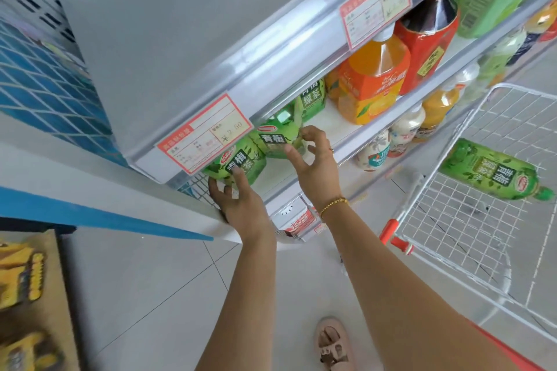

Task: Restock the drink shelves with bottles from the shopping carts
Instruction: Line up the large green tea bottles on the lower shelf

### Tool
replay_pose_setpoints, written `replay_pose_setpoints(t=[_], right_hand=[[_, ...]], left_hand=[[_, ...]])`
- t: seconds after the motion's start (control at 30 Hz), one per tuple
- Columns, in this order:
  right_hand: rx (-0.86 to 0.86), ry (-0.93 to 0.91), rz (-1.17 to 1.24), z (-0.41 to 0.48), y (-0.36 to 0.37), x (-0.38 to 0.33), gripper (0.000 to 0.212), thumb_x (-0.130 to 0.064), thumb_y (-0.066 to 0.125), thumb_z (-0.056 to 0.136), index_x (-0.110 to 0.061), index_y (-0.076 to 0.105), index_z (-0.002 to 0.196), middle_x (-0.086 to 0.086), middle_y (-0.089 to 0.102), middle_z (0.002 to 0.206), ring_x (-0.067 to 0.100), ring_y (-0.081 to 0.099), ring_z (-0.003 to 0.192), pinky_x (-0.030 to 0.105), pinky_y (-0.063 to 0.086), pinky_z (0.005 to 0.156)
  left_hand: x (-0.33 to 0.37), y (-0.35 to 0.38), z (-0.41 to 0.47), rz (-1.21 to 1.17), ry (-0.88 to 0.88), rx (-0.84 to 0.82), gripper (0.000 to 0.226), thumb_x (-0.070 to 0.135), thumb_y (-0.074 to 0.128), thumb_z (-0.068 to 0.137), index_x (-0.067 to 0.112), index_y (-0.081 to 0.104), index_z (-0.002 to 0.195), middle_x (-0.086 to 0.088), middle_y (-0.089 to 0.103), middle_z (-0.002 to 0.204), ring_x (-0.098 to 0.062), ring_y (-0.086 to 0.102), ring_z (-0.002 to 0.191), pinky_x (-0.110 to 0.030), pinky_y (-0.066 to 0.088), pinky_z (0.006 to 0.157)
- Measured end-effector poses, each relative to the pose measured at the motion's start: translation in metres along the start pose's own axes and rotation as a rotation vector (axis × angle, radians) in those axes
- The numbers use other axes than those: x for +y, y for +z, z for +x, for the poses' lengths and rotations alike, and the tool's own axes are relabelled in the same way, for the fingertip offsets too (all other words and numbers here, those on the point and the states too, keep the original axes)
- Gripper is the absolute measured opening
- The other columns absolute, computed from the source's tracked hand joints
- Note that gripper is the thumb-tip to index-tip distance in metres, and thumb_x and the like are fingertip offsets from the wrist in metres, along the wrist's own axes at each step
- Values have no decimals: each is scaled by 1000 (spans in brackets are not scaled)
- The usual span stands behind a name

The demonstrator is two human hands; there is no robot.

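Head view, hands (pixel 241 199) gripping green bottles (pixel 272 141) at shelf edge (pixel 281 190)

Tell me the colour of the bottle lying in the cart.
Green bottle, head view.

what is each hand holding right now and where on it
The left hand grips the front green tea bottle round its lower body. The right hand pinches the neighbouring green bottle by its side with thumb and forefinger.
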State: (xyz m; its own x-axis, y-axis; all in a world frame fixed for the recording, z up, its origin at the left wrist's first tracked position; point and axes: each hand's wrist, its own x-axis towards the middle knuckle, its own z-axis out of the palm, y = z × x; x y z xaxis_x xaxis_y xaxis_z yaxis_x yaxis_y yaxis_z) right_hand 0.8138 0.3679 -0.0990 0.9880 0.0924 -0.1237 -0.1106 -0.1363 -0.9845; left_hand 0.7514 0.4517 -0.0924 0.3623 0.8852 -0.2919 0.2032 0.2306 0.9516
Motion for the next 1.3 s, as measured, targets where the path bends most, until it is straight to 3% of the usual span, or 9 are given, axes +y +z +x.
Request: replay_pose_setpoints(t=[0.13,0.33,0.57,0.77,0.9,1.0,1.1,1.2,1.3], right_hand=[[-51,3,-165,-5,15,-4,56,-46,66,79,-25,42,126,-4,52,125,9,47,105,24,40,79],[57,-42,-277,14,31,-16,81,-39,79,68,-20,37,134,1,52,127,24,45,114,35,40,94],[80,-158,-426,22,37,-16,71,-33,79,69,-12,42,126,7,56,113,25,50,102,35,45,84],[-52,-167,-379,29,28,-12,65,-24,64,86,-19,34,144,5,50,136,22,53,114,28,42,92],[109,-42,-131,35,35,-8,37,-14,61,87,-9,51,122,8,55,116,23,58,95,34,48,81],[159,116,-82,41,39,-13,21,-22,54,93,-6,48,104,7,56,101,17,48,77,27,38,67],[122,40,-54,36,45,-22,13,-16,55,90,-7,51,98,7,60,95,15,50,76,27,43,67],[40,-39,-18,24,54,-25,24,-19,68,82,-10,52,98,4,57,92,9,50,73,16,45,64],[15,0,-18,30,55,-27,32,-22,73,78,-12,48,95,5,56,90,19,52,76,27,45,65]], left_hand=[[8,9,0,84,28,35,67,46,60,84,30,29,142,1,44,142,-16,47,126,-29,40,97],[18,17,16,34,-36,113,58,31,59,90,22,34,142,0,45,140,-16,47,124,-22,38,90],[9,24,31,-7,126,163,57,23,52,95,14,28,146,-9,41,143,-19,46,127,-20,40,93],[13,26,33,-88,100,214,55,20,44,99,17,21,149,-11,34,147,-22,44,128,-19,39,89],[22,27,27,-157,15,217,49,20,39,100,15,24,147,-10,34,146,-21,42,129,-18,35,90],[25,26,23,-130,-19,159,49,26,39,100,17,26,146,-8,35,146,-21,40,131,-21,33,94],[24,26,24,-98,-13,123,49,29,41,99,18,28,146,-9,38,146,-22,42,131,-24,36,95],[19,24,28,-133,-27,118,50,29,46,97,17,33,144,-8,44,142,-23,48,127,-25,39,93],[17,26,29,-202,-80,97,52,28,55,93,23,35,141,-5,50,135,-20,53,121,-25,45,87]])
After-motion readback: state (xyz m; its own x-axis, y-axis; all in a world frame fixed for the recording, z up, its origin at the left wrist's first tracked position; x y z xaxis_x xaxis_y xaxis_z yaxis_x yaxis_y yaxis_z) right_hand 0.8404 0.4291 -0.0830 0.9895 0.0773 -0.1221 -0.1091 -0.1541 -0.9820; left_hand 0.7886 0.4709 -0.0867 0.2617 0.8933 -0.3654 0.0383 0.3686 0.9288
